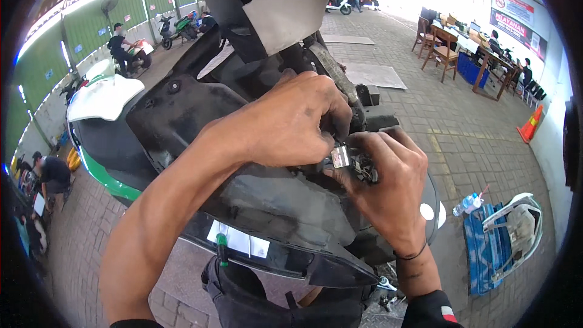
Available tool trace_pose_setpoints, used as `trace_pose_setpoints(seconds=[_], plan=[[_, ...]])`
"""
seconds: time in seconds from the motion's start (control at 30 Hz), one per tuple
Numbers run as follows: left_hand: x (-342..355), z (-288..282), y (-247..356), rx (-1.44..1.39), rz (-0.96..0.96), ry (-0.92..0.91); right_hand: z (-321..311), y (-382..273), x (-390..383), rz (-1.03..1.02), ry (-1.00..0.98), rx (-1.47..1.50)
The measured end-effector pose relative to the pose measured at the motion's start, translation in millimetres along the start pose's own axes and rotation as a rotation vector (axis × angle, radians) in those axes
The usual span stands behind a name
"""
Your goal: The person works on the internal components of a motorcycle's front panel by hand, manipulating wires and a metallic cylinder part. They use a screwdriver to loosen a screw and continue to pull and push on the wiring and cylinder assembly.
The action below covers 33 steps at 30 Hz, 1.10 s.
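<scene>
Both of my hands work inside the opened front of a scooter with dark plastic panels [279,200]. My left hand [300,118] reaches across from the left, its fingers curled closed beside the steering column [331,67]. What those fingers hold, if anything, is hidden behind the hand. My right hand [392,173] pinches a small silver metal part [340,157] between thumb and fingers, close to my left knuckles. Several dark wires [365,169] show beneath the right fingers. A green-handled screwdriver [222,249] lies by a white paper [246,243] on the scooter nearer to me.
A pale body panel [303,6] overhangs the work area. Right of the scooter, a removed white cover [516,237] lies on a blue mat [486,255] near bottles [467,203]. An orange cone [530,124] stands farther off. People work at other motorcycles on the left.
</scene>
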<state>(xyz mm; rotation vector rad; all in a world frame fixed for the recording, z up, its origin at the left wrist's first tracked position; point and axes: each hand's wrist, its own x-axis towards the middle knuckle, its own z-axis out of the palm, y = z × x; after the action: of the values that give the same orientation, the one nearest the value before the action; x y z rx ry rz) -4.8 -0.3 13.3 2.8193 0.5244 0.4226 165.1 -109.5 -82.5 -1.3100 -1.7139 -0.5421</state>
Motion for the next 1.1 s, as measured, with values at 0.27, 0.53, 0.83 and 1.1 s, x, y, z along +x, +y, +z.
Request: trace_pose_setpoints(seconds=[0.27,0.53,0.83,1.1], plan=[[3.5,6.2,-7.0,-0.052,0.057,0.060,18.8,19.2,-13.5,-0.111,0.135,0.132],[4.8,12.3,-13.9,-0.113,0.125,0.120,27.0,4.7,-19.8,-0.022,0.218,0.209],[-1.0,3.0,-0.6,-0.022,0.022,0.122,26.5,-12.7,-18.5,0.156,0.260,0.246],[-4.1,3.9,4.4,0.066,-0.040,0.081,30.4,-0.7,-21.0,0.099,0.244,0.350]])
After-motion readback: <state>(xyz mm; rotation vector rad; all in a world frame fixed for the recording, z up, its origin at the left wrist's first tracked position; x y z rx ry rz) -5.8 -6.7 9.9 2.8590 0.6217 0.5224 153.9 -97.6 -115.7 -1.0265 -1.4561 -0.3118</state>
